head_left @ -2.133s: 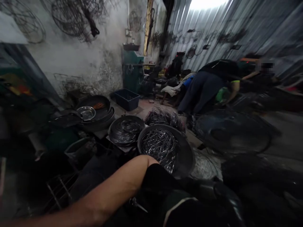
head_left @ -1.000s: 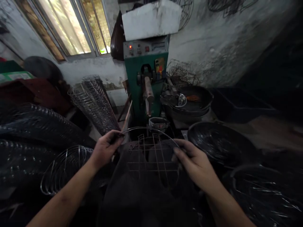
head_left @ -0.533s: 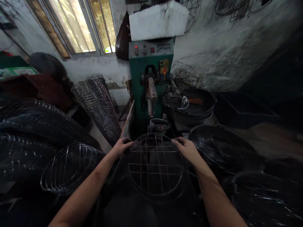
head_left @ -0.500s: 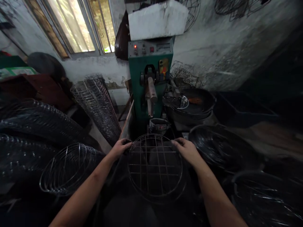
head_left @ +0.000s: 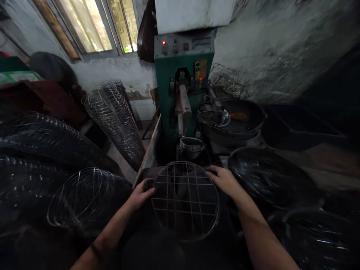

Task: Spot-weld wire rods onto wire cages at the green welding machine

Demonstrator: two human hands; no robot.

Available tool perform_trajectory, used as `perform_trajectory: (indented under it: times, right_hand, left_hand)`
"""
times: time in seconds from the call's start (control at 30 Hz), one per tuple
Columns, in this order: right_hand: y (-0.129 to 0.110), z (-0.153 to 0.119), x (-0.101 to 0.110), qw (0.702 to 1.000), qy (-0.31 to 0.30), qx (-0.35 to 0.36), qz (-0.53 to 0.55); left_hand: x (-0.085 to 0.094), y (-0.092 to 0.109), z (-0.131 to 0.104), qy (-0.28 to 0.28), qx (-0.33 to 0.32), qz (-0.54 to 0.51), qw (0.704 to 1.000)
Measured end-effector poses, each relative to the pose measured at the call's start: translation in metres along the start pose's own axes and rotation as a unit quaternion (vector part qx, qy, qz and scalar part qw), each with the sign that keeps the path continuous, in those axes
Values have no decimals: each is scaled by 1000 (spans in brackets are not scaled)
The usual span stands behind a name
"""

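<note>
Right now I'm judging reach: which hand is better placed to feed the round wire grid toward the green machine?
Probably the right hand. It grips the far rim of the round wire grid, nearest the green machine; the left hand holds the left rim, farther back.

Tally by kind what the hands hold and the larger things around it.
Round wire grids: 1, the round wire grid, gripped at its rim by the left hand and the right hand
Green machines: 1
Stacks of wire rings: 2
Dark pans to the right: 3
Total: 7
</note>
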State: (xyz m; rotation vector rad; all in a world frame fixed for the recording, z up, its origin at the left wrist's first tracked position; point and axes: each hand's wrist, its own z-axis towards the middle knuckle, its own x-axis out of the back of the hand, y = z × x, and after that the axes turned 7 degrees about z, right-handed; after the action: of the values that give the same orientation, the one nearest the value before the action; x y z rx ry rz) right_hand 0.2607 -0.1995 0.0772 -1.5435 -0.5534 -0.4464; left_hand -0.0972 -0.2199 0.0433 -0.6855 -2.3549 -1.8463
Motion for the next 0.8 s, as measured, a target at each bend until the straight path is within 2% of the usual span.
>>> perform_trajectory:
  times: [0.1, 0.2, 0.3, 0.4, 0.53, 0.6, 0.8]
  right_hand:
    - [9, 4, -1, 1000, -26, 5, 13]
    - [19, 10, -3, 999, -24, 16, 23]
    - [23, 19, -5, 994, -54, 34, 85]
    - [23, 29, -7, 984, -91, 18, 154]
    - [24, 38, -10, 978, -113, 8, 173]
    - [25, 42, -13, 976, -121, 14, 182]
    - [25, 50, -19, 963, -160, 10, 214]
  left_hand:
    - [-4, -8, 4, 28, -27, -20, 999]
    - [-6, -10, 6, 46, -20, -84, 995]
    - [-6, -9, 7, 21, -2, -157, 987]
    - [-4, -14, 6, -5, 38, -218, 975]
    - [-3, -28, 2, -33, 84, -276, 957]
    - [-4, -31, 1, -36, 88, -271, 958]
    - [-13, -32, 12, 36, 40, -172, 984]
